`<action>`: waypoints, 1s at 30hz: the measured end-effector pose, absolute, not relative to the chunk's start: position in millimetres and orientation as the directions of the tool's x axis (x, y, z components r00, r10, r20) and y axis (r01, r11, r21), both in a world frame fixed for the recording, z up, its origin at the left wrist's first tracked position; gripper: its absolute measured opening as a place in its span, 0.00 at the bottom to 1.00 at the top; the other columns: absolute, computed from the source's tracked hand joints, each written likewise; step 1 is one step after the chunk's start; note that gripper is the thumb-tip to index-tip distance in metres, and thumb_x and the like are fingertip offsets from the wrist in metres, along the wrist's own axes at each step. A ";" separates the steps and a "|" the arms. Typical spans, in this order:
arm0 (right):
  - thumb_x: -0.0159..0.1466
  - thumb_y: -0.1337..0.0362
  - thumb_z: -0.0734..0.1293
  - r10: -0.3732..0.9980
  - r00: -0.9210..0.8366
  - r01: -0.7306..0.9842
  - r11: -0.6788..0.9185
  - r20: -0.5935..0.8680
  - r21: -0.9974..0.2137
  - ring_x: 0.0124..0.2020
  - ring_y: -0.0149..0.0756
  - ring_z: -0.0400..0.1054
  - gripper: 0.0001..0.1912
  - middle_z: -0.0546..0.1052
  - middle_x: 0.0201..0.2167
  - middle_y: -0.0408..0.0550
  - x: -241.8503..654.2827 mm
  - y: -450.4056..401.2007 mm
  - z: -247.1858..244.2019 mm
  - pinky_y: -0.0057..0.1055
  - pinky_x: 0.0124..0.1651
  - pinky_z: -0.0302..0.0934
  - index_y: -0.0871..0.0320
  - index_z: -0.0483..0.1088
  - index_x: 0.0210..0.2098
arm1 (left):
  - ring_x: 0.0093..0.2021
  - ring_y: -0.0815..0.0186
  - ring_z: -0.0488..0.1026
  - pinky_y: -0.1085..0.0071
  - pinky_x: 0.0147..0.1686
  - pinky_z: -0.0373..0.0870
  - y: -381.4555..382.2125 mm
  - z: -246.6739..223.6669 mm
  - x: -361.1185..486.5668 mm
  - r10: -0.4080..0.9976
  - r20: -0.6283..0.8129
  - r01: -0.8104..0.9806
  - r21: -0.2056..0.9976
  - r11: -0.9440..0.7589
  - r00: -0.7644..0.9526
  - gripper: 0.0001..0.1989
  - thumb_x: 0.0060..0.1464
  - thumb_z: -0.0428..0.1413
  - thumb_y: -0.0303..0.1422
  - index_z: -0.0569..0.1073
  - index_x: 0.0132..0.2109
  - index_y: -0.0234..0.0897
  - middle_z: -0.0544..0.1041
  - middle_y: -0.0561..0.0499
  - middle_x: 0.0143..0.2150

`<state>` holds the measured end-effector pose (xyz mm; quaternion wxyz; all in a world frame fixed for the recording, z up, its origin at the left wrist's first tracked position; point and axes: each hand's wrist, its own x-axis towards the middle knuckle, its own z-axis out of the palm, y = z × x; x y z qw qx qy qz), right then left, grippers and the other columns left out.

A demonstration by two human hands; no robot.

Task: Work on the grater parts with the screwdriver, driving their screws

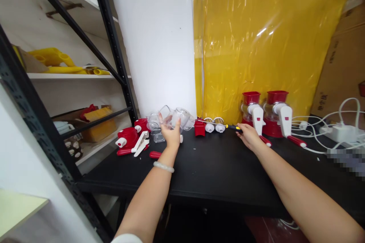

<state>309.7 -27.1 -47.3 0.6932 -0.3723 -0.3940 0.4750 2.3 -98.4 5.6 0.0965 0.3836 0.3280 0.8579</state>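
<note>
My left hand [171,134], a pale bangle on its wrist, is closed around a clear plastic housing [182,118] held above the black table. My right hand [248,136] grips a screwdriver [232,127] by its black and yellow handle. The long shaft points left, its tip close to the housing; I cannot tell if they touch. More clear plastic parts [158,136] lie just left of and behind my left hand. Beyond the shaft stand a red hopper [200,127] and two white grater drums [214,125]. A red handle [155,155] lies near my left wrist.
Red bases [128,138] and a white crank arm [141,143] lie at the table's left. Two assembled red-and-white rotary graters [278,115] stand at right, beside white cables and a power strip [339,133]. A black-framed shelf [112,34] borders the left; a yellow sheet [256,45] hangs behind.
</note>
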 end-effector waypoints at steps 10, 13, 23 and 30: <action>0.48 0.64 0.75 0.907 0.377 -0.197 0.274 0.185 -0.941 0.18 0.28 0.64 0.09 0.71 0.17 0.41 315.4 -18.6 -51.1 0.22 0.15 0.58 0.56 0.70 0.21 | 0.51 0.57 0.75 0.61 0.59 0.64 -94.9 2.2 2.5 0.502 0.575 0.074 0.701 -0.709 -0.646 0.40 0.40 0.71 0.35 0.69 0.61 0.36 0.79 0.46 0.42; 0.48 0.64 0.74 0.899 0.402 -0.189 0.266 0.173 -0.945 0.17 0.27 0.63 0.09 0.70 0.15 0.40 317.2 -18.0 -50.8 0.21 0.15 0.57 0.56 0.70 0.21 | 0.48 0.59 0.77 0.64 0.56 0.67 -92.3 -1.0 4.0 0.509 0.550 0.097 0.736 -0.670 -0.662 0.37 0.46 0.69 0.38 0.67 0.61 0.34 0.79 0.46 0.41; 0.49 0.68 0.70 0.919 0.360 -0.263 0.263 0.159 -0.928 0.17 0.26 0.62 0.06 0.68 0.15 0.40 311.1 -27.7 -42.2 0.20 0.16 0.57 0.56 0.69 0.20 | 0.53 0.56 0.76 0.62 0.42 0.76 -87.4 -2.7 12.9 0.717 0.239 -0.234 0.838 -0.493 -0.655 0.26 0.54 0.61 0.48 0.65 0.53 0.39 0.76 0.39 0.49; 0.48 0.68 0.70 0.924 0.353 -0.308 0.264 0.147 -0.914 0.19 0.26 0.62 0.06 0.69 0.16 0.40 308.0 -32.1 -37.9 0.20 0.17 0.57 0.56 0.68 0.19 | 0.54 0.54 0.75 0.61 0.41 0.77 -87.1 -4.2 12.7 0.735 0.177 -0.295 0.835 -0.464 -0.655 0.25 0.53 0.61 0.51 0.65 0.48 0.38 0.75 0.40 0.49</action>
